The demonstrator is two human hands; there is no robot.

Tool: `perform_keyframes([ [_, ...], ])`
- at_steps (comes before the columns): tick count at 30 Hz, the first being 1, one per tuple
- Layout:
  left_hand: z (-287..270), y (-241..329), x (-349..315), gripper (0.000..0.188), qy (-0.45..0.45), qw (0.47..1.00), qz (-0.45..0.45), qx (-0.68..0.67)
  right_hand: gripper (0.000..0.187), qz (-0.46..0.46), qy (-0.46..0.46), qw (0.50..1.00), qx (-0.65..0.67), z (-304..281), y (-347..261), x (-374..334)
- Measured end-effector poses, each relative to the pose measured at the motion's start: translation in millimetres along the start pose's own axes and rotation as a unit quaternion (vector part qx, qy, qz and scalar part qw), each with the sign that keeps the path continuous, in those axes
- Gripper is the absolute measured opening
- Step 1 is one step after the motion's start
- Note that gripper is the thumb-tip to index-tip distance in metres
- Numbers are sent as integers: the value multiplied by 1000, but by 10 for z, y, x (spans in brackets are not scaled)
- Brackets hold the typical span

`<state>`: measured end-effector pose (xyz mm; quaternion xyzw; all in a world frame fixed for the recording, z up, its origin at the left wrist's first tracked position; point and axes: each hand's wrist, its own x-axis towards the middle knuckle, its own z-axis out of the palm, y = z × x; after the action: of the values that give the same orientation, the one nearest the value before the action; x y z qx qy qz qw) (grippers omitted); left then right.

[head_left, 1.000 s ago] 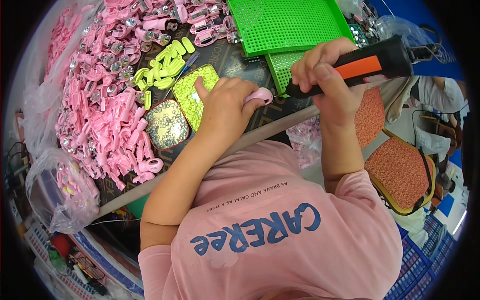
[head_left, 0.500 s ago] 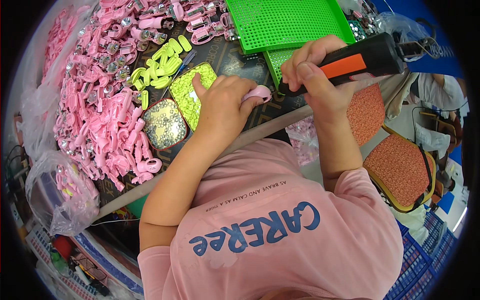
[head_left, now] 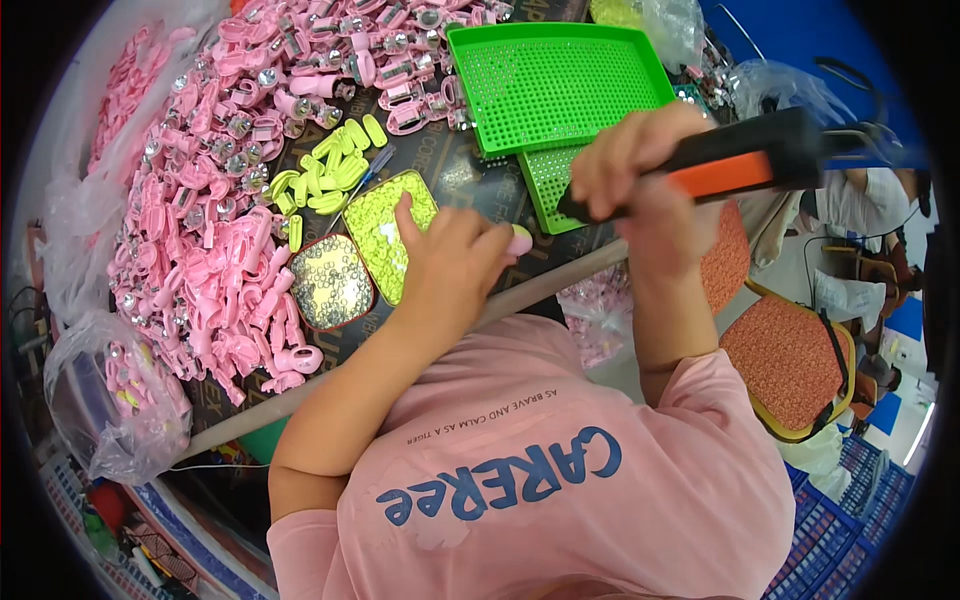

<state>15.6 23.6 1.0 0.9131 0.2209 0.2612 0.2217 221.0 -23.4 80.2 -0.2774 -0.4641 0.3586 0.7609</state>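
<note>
My left hand (head_left: 450, 265) is closed around a small pink plastic piece (head_left: 519, 241), whose rounded end sticks out past the fingertips and shows a yellow-green patch. Most of the piece is hidden by the fingers. My right hand (head_left: 650, 195), smeared by motion, grips a black power screwdriver (head_left: 795, 150) with an orange panel. The tool lies tilted, its narrow end toward the left hand and apart from the piece. Beside my left wrist are a tin of tiny yellow-green parts (head_left: 378, 220) and a squarish tin of small shiny metal parts (head_left: 335, 290).
A large heap of pink plastic parts (head_left: 240, 240) covers the table's left side. Long yellow-green pieces (head_left: 340, 165) and a slim blue-handled tool (head_left: 376, 163) lie by the tins. Stacked green perforated trays (head_left: 560, 90) stand beyond my hands. A woven-seat chair (head_left: 785, 355) is at the right.
The screwdriver's narrow end has drawn a little away from the pink piece. In my left fingers the piece has turned, with less of it showing. The view has shifted slightly.
</note>
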Motion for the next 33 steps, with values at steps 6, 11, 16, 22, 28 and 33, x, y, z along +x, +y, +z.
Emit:
perform_keyframes([
  [6,145,62,-91,26,33,989,107,97,18,-92,146,978,-118,416,188,777],
  [11,92,127,-181,30,36,988,102,106,24,23,128,952,-278,316,450,815],
  [16,90,132,-230,31,33,985,91,141,21,3,131,943,-304,286,546,818],
  [22,99,128,-247,33,38,988,78,130,21,-3,127,936,-327,310,551,828],
  [28,98,148,-269,37,19,988,78,132,19,-40,116,975,-183,332,359,815],
  [33,96,153,-251,38,16,988,74,132,13,40,23,996,-79,273,0,600],
])
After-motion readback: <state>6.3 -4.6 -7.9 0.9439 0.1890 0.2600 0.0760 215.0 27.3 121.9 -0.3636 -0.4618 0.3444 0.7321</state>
